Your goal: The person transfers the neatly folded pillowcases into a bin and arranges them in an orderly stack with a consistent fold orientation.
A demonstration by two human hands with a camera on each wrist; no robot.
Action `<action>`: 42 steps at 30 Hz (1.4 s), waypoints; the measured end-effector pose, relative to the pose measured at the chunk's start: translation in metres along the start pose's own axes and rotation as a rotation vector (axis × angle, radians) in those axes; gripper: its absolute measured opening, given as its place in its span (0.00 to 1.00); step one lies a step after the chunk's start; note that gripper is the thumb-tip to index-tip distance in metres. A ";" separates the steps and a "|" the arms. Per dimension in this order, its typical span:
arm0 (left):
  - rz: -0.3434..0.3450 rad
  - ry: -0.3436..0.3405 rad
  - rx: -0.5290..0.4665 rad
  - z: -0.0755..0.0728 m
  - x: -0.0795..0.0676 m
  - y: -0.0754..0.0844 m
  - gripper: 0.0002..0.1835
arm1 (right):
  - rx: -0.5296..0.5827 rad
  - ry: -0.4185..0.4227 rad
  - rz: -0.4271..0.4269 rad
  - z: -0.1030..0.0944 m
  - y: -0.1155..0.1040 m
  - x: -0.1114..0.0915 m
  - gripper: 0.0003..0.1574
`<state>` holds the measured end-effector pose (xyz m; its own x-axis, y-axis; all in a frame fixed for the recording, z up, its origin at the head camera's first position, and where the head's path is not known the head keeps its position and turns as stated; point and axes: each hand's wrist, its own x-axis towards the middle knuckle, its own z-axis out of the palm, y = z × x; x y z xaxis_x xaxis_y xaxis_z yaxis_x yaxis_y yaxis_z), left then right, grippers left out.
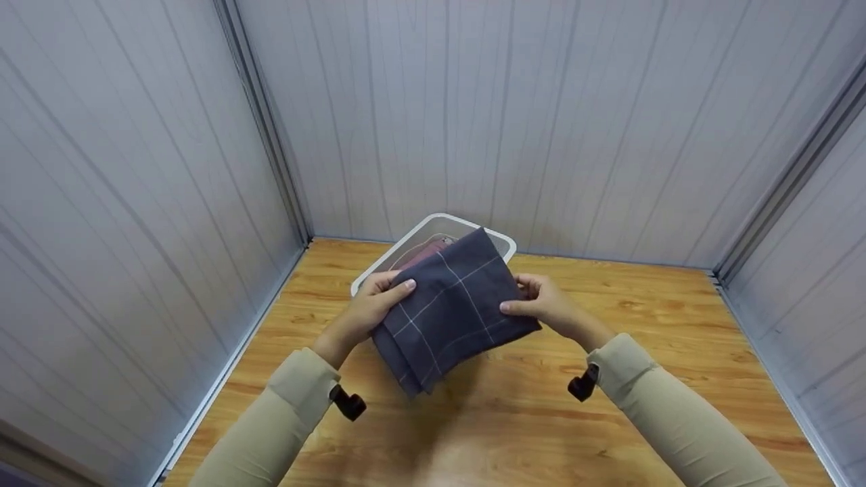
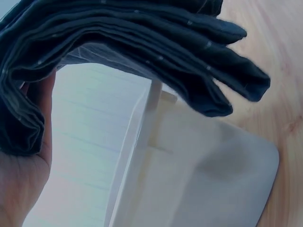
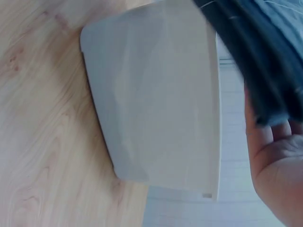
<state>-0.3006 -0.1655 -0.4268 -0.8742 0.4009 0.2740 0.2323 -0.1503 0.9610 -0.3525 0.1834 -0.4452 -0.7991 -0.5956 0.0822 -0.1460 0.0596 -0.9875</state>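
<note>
A folded dark grey-blue cloth with thin white checked lines is held up between both hands, tilted, in the head view. My left hand grips its left edge, thumb on top and fingers underneath. At the right edge my right hand pinches the cloth between thumb and fingers. Several folded layers show from below in the left wrist view. Behind and beneath the cloth stands a white plastic bin, partly hidden by it. Inside the bin lies something pink and fabric-like, mostly covered from sight.
The bin stands on a wood-grain floor or tabletop, close to the pale panelled back wall. Similar panels rise at left and right, with metal strips along the corners.
</note>
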 end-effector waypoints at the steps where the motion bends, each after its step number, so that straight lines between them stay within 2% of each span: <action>1: -0.004 0.011 -0.004 -0.002 0.000 0.001 0.14 | 0.009 -0.029 0.011 0.000 0.001 -0.001 0.24; 4: -0.020 0.032 0.005 -0.006 0.000 0.003 0.15 | 0.016 -0.087 0.034 0.000 0.001 -0.003 0.27; 7: -0.043 0.036 0.045 -0.012 0.000 0.005 0.15 | 0.008 -0.096 0.031 0.000 -0.001 -0.003 0.27; 15: -0.162 -0.009 0.187 -0.024 0.002 0.007 0.11 | 0.041 0.019 -0.025 -0.008 -0.014 0.000 0.19; 22: -0.232 -0.036 0.246 -0.031 0.006 0.010 0.20 | 0.053 0.113 -0.049 -0.011 -0.026 0.007 0.19; 28: -0.314 0.017 0.227 -0.035 0.009 0.016 0.32 | 0.071 0.170 -0.047 -0.012 -0.039 0.013 0.19; 32: -0.359 0.058 0.227 -0.038 0.011 0.022 0.32 | 0.036 0.180 -0.053 -0.016 -0.046 0.017 0.18; 37: -0.336 0.095 0.232 -0.046 0.013 0.027 0.25 | -0.020 0.223 -0.043 -0.017 -0.051 0.024 0.19; 42: -0.289 0.195 0.273 -0.051 0.015 0.028 0.20 | -0.032 0.324 -0.051 -0.016 -0.051 0.031 0.16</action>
<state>-0.3294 -0.2096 -0.3980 -0.9779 0.2092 0.0055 0.0478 0.1974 0.9792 -0.3793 0.1745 -0.3901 -0.9336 -0.3126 0.1752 -0.2049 0.0647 -0.9766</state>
